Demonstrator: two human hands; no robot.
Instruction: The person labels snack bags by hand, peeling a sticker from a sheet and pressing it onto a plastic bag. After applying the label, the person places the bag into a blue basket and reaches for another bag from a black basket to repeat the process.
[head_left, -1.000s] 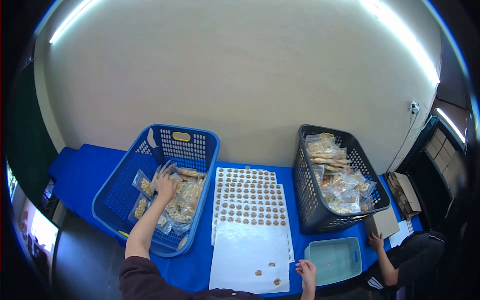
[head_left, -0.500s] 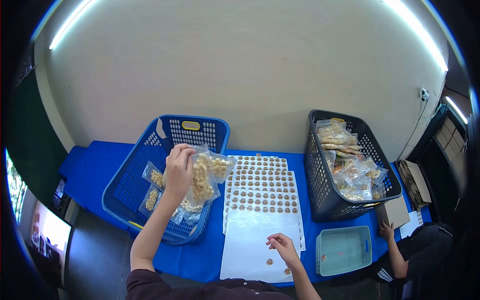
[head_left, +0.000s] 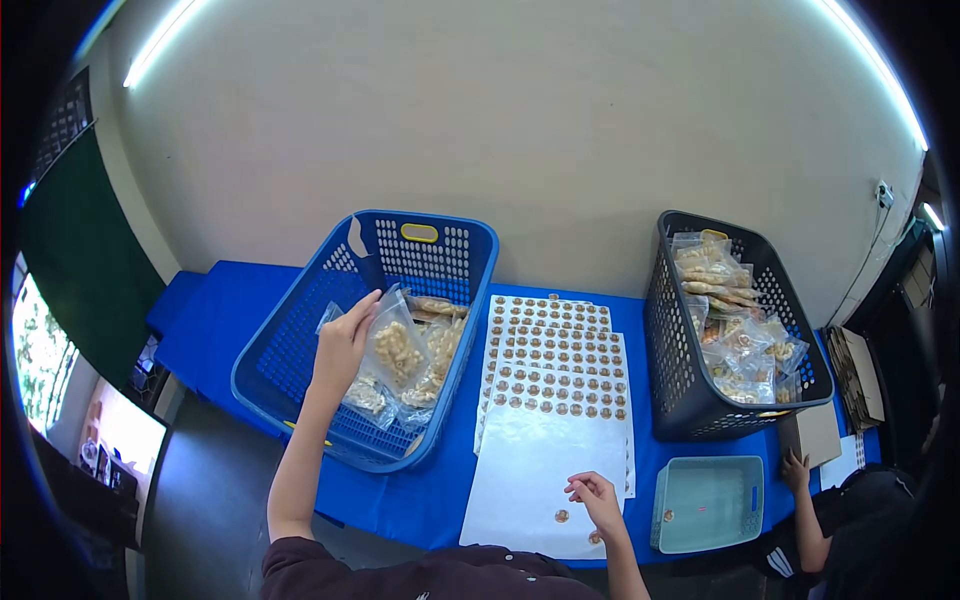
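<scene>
My left hand is above the blue basket, pinching the top edge of a clear plastic packet filled with pale, puffy snack pieces. More such packets lie inside the basket below and beside it. Over the lower part of a white sticker sheet hovers my right hand, its fingers curled with thumb and fingertips together. Whether anything sits between those fingertips is too small to make out. A round brown sticker is on the sheet just below the fingers, and another shows by the wrist.
Several sheets with rows of round stickers overlap on the blue tablecloth. A dark basket of filled packets stands to the right, behind a pale green tray. Another person's hand touches a cardboard box.
The view has shifted, moving everything slightly right. My left hand has brought the packet from over the basket's right rim back inside it. My right hand stays over the sheet.
</scene>
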